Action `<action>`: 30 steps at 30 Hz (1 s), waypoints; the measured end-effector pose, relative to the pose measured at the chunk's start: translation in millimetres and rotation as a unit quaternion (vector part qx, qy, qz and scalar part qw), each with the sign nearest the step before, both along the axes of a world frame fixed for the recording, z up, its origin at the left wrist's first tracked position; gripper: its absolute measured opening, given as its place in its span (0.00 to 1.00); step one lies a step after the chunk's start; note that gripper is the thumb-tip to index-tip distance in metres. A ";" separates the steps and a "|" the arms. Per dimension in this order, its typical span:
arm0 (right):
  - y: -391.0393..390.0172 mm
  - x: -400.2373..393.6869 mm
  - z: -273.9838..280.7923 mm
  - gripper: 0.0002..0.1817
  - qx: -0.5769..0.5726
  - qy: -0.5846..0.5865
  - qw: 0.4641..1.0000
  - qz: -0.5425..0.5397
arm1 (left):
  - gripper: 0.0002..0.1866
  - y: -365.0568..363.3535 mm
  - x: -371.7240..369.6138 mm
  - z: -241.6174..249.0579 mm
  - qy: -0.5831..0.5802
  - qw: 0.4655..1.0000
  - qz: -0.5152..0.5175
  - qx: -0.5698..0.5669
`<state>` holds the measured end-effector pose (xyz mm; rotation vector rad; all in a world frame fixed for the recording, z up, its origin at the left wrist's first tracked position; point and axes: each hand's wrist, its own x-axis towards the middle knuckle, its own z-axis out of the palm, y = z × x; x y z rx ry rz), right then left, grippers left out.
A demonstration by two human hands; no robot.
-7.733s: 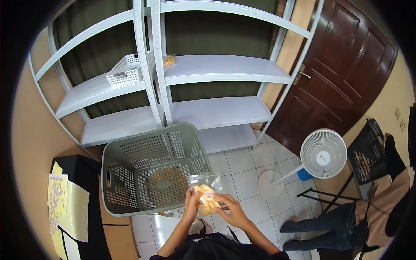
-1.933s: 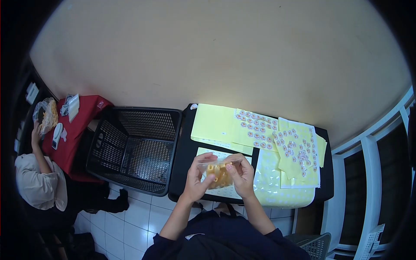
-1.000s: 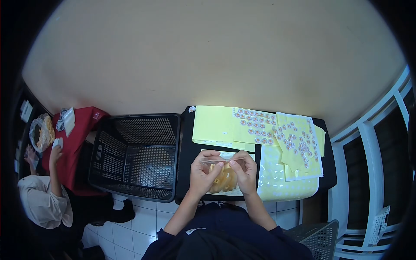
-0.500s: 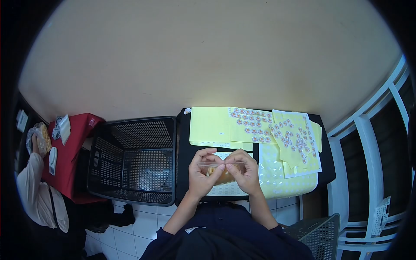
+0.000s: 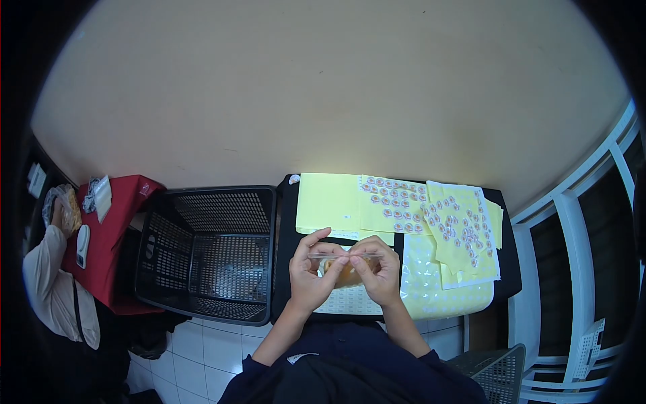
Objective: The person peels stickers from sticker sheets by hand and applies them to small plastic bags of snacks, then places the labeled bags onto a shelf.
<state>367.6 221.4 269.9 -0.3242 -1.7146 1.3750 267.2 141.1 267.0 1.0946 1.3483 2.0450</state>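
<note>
Between my hands is a small clear plastic bag (image 5: pixel 346 275) with yellowish-brown food pieces inside. My left hand (image 5: pixel 313 275) pinches its top edge with the thumb, and the index finger is raised. My right hand (image 5: pixel 378 271) pinches the same edge from the other side; both thumbs meet near the middle. Under the bag lies a white sheet of small printed labels (image 5: pixel 350 301). Beyond my hands are yellow backing sheets (image 5: pixel 328 202) and sheets of round red-and-white stickers (image 5: pixel 464 232).
A black plastic crate (image 5: pixel 205 256) stands left of the black-covered table (image 5: pixel 286 236). Further left, a person's hand (image 5: pixel 56 215) is in a bag of yellow food (image 5: pixel 69 209) by a red-covered table (image 5: pixel 111 249) with a white scale (image 5: pixel 83 246). A grey basket (image 5: pixel 501 377) is at lower right.
My left index finger has lifted away from the bag's edge. Both hands still pinch the bag. The view has shifted slightly, and the person on the left has moved a little.
</note>
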 end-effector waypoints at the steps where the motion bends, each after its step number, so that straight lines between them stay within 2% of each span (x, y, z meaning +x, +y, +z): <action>1: 0.8 -1.0 -2.0 0.03 -0.003 0.003 1.000 0.000 | 0.25 1.0 -0.5 -1.4 0.001 1.000 0.001 0.000; 13: 9.3 -7.8 -8.9 0.03 0.004 -0.002 1.000 -0.026 | 0.18 15.1 -7.9 -13.2 0.031 0.999 0.006 0.040; 16: 10.0 -10.8 -10.6 0.03 -0.015 -0.006 0.999 -0.033 | 0.23 17.4 -9.9 -12.6 0.007 1.000 -0.002 0.025; 18: 11.6 -11.6 -10.6 0.03 -0.039 -0.010 0.999 -0.036 | 0.31 19.3 -11.6 -6.7 -0.047 0.999 -0.009 -0.026; 21: 13.8 -10.6 -11.6 0.04 -0.035 -0.030 0.998 -0.035 | 0.37 21.0 -15.5 -4.9 -0.020 0.999 -0.024 -0.031; 26: 14.6 -7.3 -14.4 0.07 -0.095 -0.036 0.995 -0.011 | 0.36 19.7 -19.0 -8.5 -0.031 0.998 -0.056 -0.017; 28: 17.9 -6.5 -10.9 0.08 -0.069 -0.021 0.997 -0.011 | 0.35 20.0 -19.3 -11.1 -0.034 0.998 -0.053 -0.023; 30: 23.8 -4.5 -3.7 0.09 -0.043 -0.005 0.999 -0.008 | 0.33 19.6 -18.8 -13.3 0.017 1.000 -0.018 -0.010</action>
